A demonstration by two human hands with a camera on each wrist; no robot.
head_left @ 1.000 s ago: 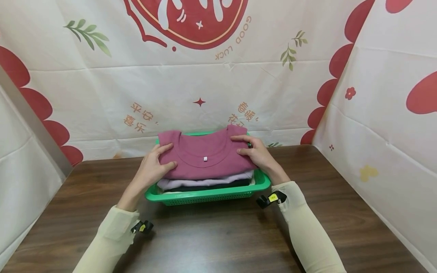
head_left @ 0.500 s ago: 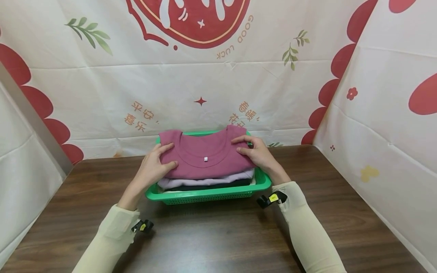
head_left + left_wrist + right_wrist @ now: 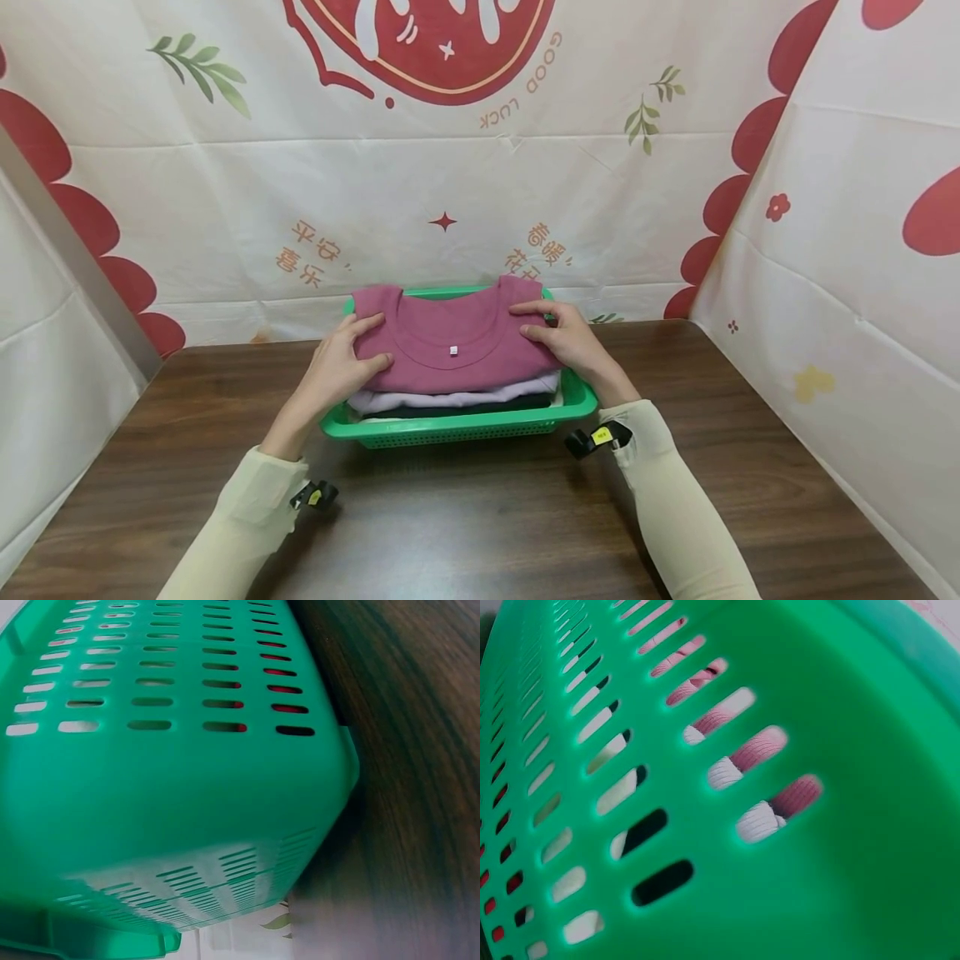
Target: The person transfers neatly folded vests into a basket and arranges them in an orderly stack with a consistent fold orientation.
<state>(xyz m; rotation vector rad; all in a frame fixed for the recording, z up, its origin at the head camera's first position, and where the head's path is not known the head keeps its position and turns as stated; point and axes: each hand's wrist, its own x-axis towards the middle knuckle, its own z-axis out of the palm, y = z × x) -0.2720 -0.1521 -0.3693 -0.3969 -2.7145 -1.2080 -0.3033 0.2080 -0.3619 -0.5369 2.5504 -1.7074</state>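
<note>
A folded mauve-pink T-shirt (image 3: pixel 450 371) lies neckline up, with a small white label inside the collar, on top of a stack of clothes. Under it show a lavender garment (image 3: pixel 457 400) and a black one (image 3: pixel 450 412). The stack sits in a green plastic basket (image 3: pixel 457 432). My left hand (image 3: pixel 335 367) rests on the shirt's left side, thumb and forefinger spread over the cloth. On the right side, my right hand (image 3: pixel 566 336) touches the shirt with extended forefinger and thumb. Both wrist views show only the basket's slotted walls (image 3: pixel 172 795), with cloth behind the slots.
The basket stands on a brown wooden table (image 3: pixel 450 517), close to its back edge. Behind hangs a white printed cloth (image 3: pixel 405 192), and another cloth wall (image 3: pixel 847 333) runs along the right. Each wrist wears a small black camera (image 3: pixel 597 437).
The head view has shifted very slightly. Both hands, the shirt and the basket keep their places relative to one another.
</note>
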